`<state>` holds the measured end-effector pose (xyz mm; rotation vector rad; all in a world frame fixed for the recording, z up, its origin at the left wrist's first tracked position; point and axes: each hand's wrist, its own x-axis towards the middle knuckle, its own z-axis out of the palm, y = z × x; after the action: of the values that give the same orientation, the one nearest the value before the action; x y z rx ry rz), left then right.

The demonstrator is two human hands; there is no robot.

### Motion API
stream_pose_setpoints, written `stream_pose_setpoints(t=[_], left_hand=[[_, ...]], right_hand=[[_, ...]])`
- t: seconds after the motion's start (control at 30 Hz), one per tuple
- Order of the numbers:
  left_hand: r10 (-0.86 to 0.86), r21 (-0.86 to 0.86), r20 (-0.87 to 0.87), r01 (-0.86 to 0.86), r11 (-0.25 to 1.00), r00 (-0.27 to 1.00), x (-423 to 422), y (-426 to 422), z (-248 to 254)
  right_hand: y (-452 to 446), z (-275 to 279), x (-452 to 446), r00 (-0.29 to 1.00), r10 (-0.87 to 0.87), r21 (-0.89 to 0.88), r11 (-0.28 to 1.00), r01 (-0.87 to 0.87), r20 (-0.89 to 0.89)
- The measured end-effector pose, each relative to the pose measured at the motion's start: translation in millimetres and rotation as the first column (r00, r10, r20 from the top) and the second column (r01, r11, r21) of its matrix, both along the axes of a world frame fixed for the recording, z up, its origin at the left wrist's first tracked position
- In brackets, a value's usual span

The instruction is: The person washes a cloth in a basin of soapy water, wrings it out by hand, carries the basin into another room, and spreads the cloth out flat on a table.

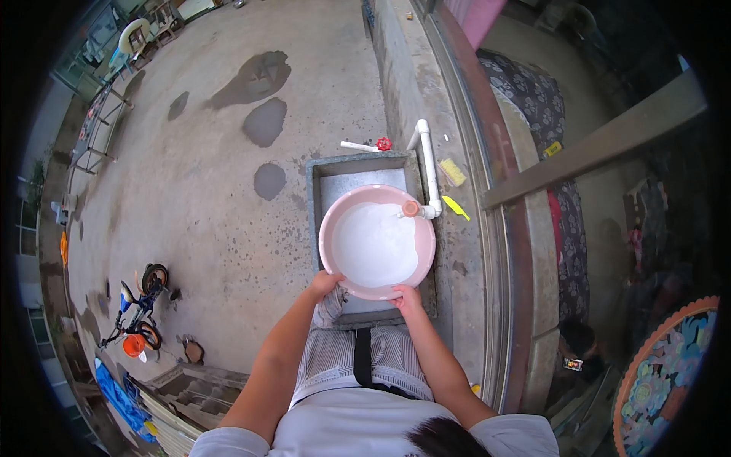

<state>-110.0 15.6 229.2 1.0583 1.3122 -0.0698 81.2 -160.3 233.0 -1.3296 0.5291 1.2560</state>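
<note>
A round pink basin (329, 242) full of white foam (373, 244) sits over the concrete sink (312, 179). My left hand (326, 283) grips its near rim on the left, fingers partly hidden by the rim. On the right of the same near rim, my right hand (406, 298) is closed on the edge. A greyish cloth (329, 307) hangs over the sink's edge just below my left hand. Above the basin's right side, a tap with an orange-pink handle (411, 209) juts out from a white pipe (429, 167).
Beyond the sink is a red valve handle (384, 144) on a white pipe. A yellow brush (452, 172) and a yellow-green brush or scraper (455, 207) lie on the ledge beside the window. Wet patches (265, 122) mark the concrete yard. A small bicycle (141, 305) and orange bucket (133, 346) are at left.
</note>
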Motion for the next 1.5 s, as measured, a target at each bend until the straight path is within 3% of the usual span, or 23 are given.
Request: stream_pose_setpoints(t=[0.27, 0.33, 0.43, 0.53, 0.63, 0.7, 0.77, 0.87, 0.97, 1.0, 1.03, 1.1, 1.13, 1.23, 1.33, 1.37, 1.4, 1.43, 1.5], left_hand=[[0.017, -0.039, 0.061, -0.015, 0.999, 0.998, -2.7, -1.8, -3.8], [0.024, -0.068, 0.108, -0.016, 0.998, 0.994, -2.1, -1.7, 6.2], [-0.026, 0.021, 0.064, 0.025, 0.999, 0.998, 5.5, -2.3, 39.3], [-0.417, 0.073, -0.216, 0.440, 0.895, 0.883, 7.7, 15.3, 82.8], [-0.410, 0.118, 0.063, 0.401, 0.908, 0.910, 7.8, 38.5, 102.0], [-0.248, 0.321, 0.100, 0.204, 0.925, 0.964, 22.5, 53.8, 100.2], [-0.021, 0.383, 0.188, -0.053, 0.922, 0.982, 47.8, 72.3, 70.3], [0.166, 0.256, 0.336, -0.260, 0.931, 0.927, 78.0, 79.0, 35.9], [0.199, 0.440, 0.165, -0.253, 0.862, 0.966, 88.0, 66.0, -39.9], [0.151, 0.494, 0.148, -0.206, 0.845, 0.977, 88.4, 56.6, -31.2], [-0.005, 0.575, 0.037, -0.017, 0.818, 0.999, 89.9, 50.4, -4.8], [-0.284, 0.650, -0.221, 0.357, 0.671, 0.933, 86.9, 35.0, 55.1], [-0.314, 0.707, -0.259, 0.401, 0.583, 0.913, 83.6, 30.7, 61.1], [-0.176, 0.901, -0.301, 0.340, 0.271, 0.937, 67.9, 18.6, 104.5], [0.062, 0.920, -0.360, 0.343, 0.191, 0.931, 36.2, -1.8, 87.1], [0.116, 0.761, -0.207, 0.086, 0.643, 0.971, 29.7, -2.5, 75.4], [0.241, 0.372, -0.092, -0.191, 0.908, 0.966, 24.0, -4.2, 60.1], [0.400, -0.134, -0.051, -0.404, 0.905, 0.915, 18.9, -8.8, 47.3], [0.359, -0.423, 0.126, -0.277, 0.863, 0.925, 9.2, -19.1, 26.0]], right_hand=[[-1.3, -4.4, 0.3, 1.000, 0.014, 0.004, 1.000, -0.014, 0.001], [0.2, -0.1, -0.2, 1.000, 0.010, 0.002, 1.000, -0.010, 0.010], [1.2, 0.4, 0.2, 0.999, 0.005, -0.011, 1.000, -0.004, 0.036], [-0.2, -5.2, 2.7, 0.997, 0.004, -0.032, 0.999, -0.002, 0.080], [-2.5, -8.2, -1.3, 0.993, -0.015, -0.032, 0.999, 0.019, 0.119], [-6.6, -18.3, -1.9, 0.991, 0.002, -0.015, 1.000, 0.000, 0.133], [-5.5, -17.4, -4.1, 0.995, -0.007, -0.019, 1.000, 0.009, 0.100], [-0.9, -11.6, -6.5, 0.997, -0.041, 0.010, 0.999, 0.040, 0.069], [-2.6, -1.0, -7.1, 0.995, 0.000, -0.006, 1.000, 0.001, 0.097], [-2.0, 2.3, -7.0, 0.993, 0.029, -0.022, 0.999, -0.027, 0.113], [-2.5, 4.8, -8.2, 0.990, 0.029, -0.030, 0.999, -0.025, 0.136], [-8.7, 7.8, -13.7, 0.984, 0.037, -0.055, 0.998, -0.028, 0.173], [-12.4, 1.2, -13.8, 0.987, 0.027, -0.056, 0.998, -0.019, 0.157], [-15.3, -11.8, -7.6, 0.992, -0.004, -0.043, 0.999, 0.010, 0.129], [-12.2, -13.1, -1.4, 0.993, -0.028, 0.004, 1.000, 0.028, 0.116], [-10.7, -12.3, -0.2, 0.994, -0.037, 0.033, 0.999, 0.033, 0.106], [-10.0, -10.3, 0.5, 0.994, -0.044, 0.061, 0.997, 0.038, 0.096], [-9.1, -6.8, 0.3, 0.996, -0.038, 0.061, 0.998, 0.033, 0.084], [-5.2, 0.2, -1.0, 0.997, -0.032, 0.068, 0.997, 0.028, 0.066]])
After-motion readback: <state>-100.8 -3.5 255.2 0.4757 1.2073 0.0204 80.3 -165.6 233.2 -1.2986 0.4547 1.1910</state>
